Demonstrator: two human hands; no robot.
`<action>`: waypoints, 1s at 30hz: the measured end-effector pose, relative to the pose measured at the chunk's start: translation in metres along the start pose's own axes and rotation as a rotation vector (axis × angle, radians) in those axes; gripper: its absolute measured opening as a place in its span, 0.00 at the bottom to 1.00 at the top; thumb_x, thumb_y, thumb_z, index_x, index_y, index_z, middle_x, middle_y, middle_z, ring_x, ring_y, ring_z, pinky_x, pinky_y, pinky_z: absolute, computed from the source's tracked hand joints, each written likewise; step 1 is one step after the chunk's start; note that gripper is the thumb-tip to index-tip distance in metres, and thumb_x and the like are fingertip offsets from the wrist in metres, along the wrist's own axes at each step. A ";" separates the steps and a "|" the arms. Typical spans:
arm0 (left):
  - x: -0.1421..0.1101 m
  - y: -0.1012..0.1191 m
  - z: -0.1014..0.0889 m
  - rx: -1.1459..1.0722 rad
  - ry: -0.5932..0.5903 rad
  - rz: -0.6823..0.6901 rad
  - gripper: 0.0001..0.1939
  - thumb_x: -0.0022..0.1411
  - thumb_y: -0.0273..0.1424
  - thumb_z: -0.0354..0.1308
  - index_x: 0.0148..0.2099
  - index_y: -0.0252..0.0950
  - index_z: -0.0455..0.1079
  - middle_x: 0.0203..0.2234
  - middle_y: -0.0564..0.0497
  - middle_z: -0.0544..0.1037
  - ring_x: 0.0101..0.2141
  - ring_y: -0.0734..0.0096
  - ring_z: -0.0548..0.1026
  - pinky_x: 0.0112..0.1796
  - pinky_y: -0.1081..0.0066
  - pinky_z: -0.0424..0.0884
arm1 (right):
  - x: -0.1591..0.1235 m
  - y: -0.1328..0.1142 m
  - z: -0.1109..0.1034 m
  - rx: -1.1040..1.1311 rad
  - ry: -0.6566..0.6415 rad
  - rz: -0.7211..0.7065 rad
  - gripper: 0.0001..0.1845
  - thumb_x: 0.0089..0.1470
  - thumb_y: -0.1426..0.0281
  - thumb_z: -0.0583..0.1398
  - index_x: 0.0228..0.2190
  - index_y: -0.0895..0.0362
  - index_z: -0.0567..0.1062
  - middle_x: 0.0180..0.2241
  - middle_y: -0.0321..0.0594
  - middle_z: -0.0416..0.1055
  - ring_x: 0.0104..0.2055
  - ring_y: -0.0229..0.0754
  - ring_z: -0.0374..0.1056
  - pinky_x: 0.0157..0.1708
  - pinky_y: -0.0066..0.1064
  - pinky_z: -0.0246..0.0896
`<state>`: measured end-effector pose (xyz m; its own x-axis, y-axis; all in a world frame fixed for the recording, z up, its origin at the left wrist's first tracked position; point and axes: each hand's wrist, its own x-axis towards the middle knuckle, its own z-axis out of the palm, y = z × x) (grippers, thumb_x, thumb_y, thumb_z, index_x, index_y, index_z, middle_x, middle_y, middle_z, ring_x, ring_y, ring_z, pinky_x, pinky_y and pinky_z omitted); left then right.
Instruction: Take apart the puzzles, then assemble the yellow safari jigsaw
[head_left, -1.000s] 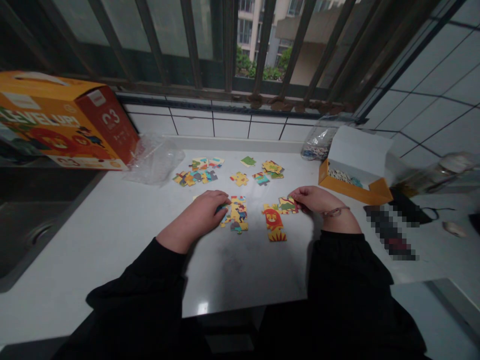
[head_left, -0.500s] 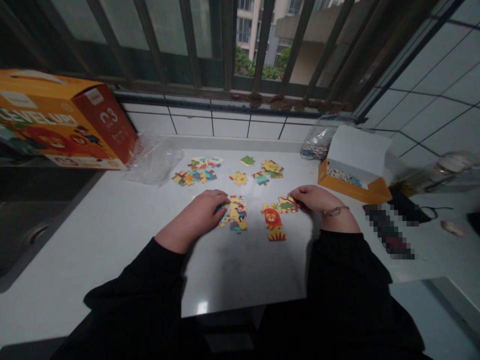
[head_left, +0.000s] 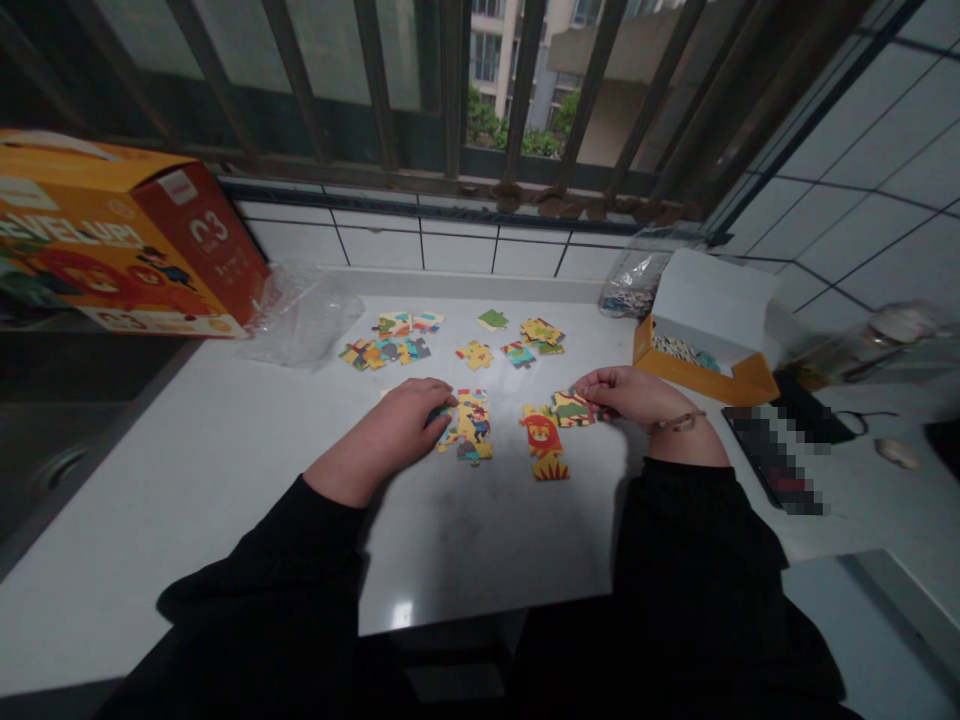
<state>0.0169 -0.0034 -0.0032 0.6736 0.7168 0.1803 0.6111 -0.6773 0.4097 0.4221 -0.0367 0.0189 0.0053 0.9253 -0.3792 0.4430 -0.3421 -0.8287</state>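
Jigsaw puzzle pieces (head_left: 474, 428) lie in joined clusters on a white counter (head_left: 225, 500), directly between the two hands. The left hand (head_left: 390, 430) is curled down with its fingertips against the left edge of a joined strip showing cartoon figures; the hand sits close over it, and whether it pinches a piece or only touches, I cannot tell. The right hand (head_left: 626, 395) reaches in from the other side, its fingers (head_left: 589, 388) at the edge of a green-and-red piece (head_left: 573, 408), also too close to call between narrow grip and touch. A lion section (head_left: 544, 437) lies just below those fingers. Beyond both hands sit more small groups of pieces (head_left: 390, 340). Past the right hand stands an open orange-rimmed box (head_left: 705, 325) holding more pieces, and a beaded bracelet (head_left: 679, 422) circles the right wrist. Far past the left hand lies a large orange puzzle box (head_left: 127, 240)
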 end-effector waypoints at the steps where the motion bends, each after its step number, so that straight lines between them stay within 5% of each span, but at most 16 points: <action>1: 0.000 0.000 0.000 0.003 -0.003 -0.001 0.15 0.75 0.32 0.58 0.58 0.39 0.80 0.59 0.41 0.83 0.61 0.50 0.79 0.66 0.48 0.73 | 0.001 0.000 0.001 0.001 0.016 0.004 0.07 0.54 0.67 0.72 0.34 0.56 0.84 0.25 0.39 0.78 0.24 0.37 0.67 0.23 0.26 0.61; 8: 0.000 0.001 0.000 0.009 0.002 -0.008 0.15 0.74 0.31 0.58 0.57 0.39 0.80 0.59 0.40 0.83 0.60 0.49 0.79 0.66 0.46 0.74 | 0.021 0.007 0.013 -0.033 0.228 -0.003 0.04 0.58 0.69 0.69 0.36 0.56 0.82 0.26 0.38 0.78 0.24 0.37 0.66 0.24 0.27 0.59; 19: 0.001 0.002 0.000 0.005 -0.004 -0.017 0.16 0.73 0.31 0.58 0.58 0.38 0.81 0.60 0.39 0.83 0.61 0.48 0.79 0.66 0.46 0.73 | 0.038 -0.003 0.051 0.007 0.224 -0.210 0.12 0.59 0.60 0.69 0.39 0.55 0.80 0.31 0.39 0.80 0.29 0.39 0.71 0.29 0.29 0.61; 30: 0.002 -0.002 0.002 0.000 -0.004 -0.009 0.14 0.72 0.29 0.60 0.56 0.40 0.81 0.58 0.41 0.84 0.59 0.49 0.80 0.64 0.46 0.74 | 0.039 -0.004 0.051 -0.086 0.316 -0.232 0.11 0.66 0.61 0.63 0.42 0.56 0.81 0.32 0.39 0.82 0.34 0.42 0.74 0.37 0.32 0.66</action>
<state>0.0176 -0.0013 -0.0052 0.6698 0.7221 0.1734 0.6168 -0.6709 0.4116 0.3751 -0.0073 -0.0137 0.1657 0.9857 -0.0292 0.5380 -0.1152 -0.8350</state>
